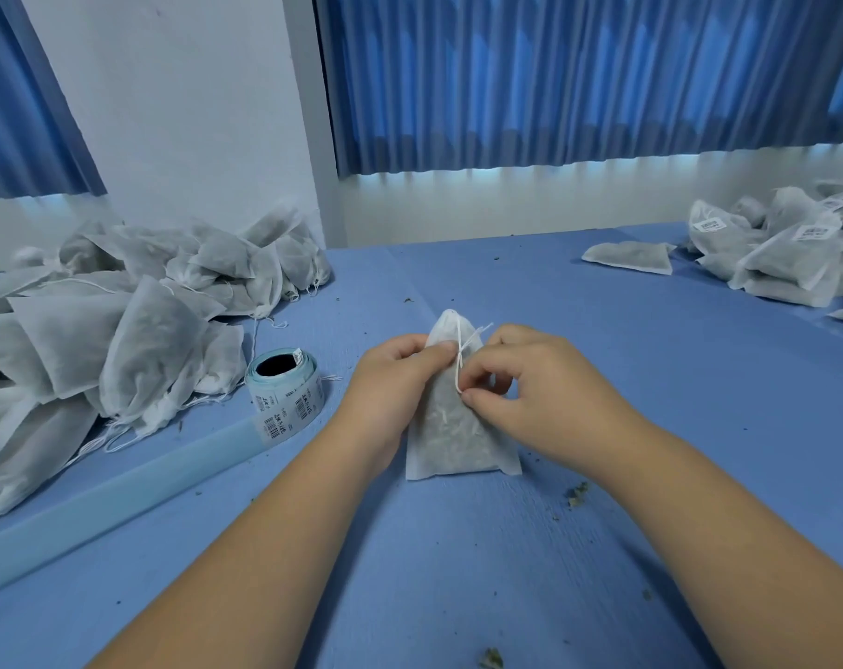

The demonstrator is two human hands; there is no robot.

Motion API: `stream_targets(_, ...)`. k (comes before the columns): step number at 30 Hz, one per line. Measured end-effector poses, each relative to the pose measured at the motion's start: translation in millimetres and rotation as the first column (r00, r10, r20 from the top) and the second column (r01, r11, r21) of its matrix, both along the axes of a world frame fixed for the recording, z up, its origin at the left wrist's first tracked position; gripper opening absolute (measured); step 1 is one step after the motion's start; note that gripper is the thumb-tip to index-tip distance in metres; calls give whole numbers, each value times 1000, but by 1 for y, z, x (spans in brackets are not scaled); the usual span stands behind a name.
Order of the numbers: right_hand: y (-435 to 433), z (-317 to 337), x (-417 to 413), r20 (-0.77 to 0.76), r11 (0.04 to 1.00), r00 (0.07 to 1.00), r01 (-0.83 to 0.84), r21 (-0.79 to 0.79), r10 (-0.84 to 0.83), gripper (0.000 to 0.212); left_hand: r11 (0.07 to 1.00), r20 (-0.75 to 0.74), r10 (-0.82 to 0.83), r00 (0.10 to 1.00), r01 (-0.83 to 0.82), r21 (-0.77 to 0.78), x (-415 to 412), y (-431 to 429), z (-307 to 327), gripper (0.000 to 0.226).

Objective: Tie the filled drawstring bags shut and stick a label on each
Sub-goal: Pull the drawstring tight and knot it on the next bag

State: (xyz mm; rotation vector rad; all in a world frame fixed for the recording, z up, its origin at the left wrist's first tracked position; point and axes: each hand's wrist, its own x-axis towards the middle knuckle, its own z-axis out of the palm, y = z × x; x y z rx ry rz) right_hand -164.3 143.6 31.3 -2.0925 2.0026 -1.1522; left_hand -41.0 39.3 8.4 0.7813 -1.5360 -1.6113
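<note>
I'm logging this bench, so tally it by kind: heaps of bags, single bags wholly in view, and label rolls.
Heaps of bags: 2, left heap and labelled right heap
Single bags: 2, the bag being tied and a flat bag by the right heap
Label rolls: 1
Total: 5

A small packing workroom: a blue-covered counter (602, 379) carries a heap of filled white drawstring bags (120, 340) on the left, a pile of barcode-labelled bags (786, 253) on the right and a roll of printed labels (284, 388), backed by blue curtains (554, 79) and a plain white wall (178, 113).
</note>
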Motion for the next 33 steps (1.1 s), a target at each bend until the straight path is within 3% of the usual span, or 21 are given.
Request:
stream_targets(5,0,-1,-3,-73,995,996,52,81,-46,11,973,-15,-226,974,226,41,2,-1,2,13)
stream_targets(10,0,-2,-8,-69,992,997,52,112,-44,21,973,52,-232,971,232,1,1,1,3,19)
stream_targets(14,-3,-2,-7,37,1000,999,0,28,-1,25,996,81,-81,993,84,-38,4,5,16,20)
stream_targets(17,-4,-2,1,195,997,979,-41,-65,53,30,997,128,30,991,-20,-80,14,13,28,34)
stream_targets(21,-5,-3,22,305,992,946,-86,-90,110,31,977,192,184,964,-159,-140,48,21,32,38)
stream_targets(26,-11,-17,60,233,981,954,-196,10,188,29,911,192,404,894,-377,-165,115,24,26,21)
stream_targets(29,-25,-23,78,207,978,963,-192,81,171,24,864,180,502,846,-479,-155,153,24,20,25)
stream_targets(33,-48,-21,98,158,972,978,-161,170,135,44,826,227,562,796,-524,-208,184,21,11,9)
